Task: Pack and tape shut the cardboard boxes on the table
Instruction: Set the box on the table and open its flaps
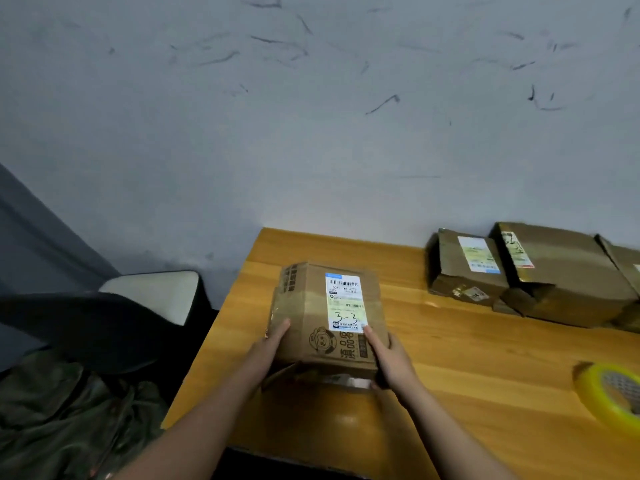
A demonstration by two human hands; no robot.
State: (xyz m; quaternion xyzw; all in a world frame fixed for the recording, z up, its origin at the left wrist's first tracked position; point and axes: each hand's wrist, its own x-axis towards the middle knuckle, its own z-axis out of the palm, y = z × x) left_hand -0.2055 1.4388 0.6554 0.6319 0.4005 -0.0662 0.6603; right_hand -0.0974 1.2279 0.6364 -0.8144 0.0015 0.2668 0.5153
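Both hands hold a cardboard box near the wooden table's left end.

Its long axis runs away from the person; its white label bears a barcode and handwritten "3-3". The left hand and right hand press straight fingers against its near sides.

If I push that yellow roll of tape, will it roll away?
Probably not: the yellow roll of packing tape seems to lie flat on the wooden table, so it should slide. Stood on edge, it would likely roll. It looks light.
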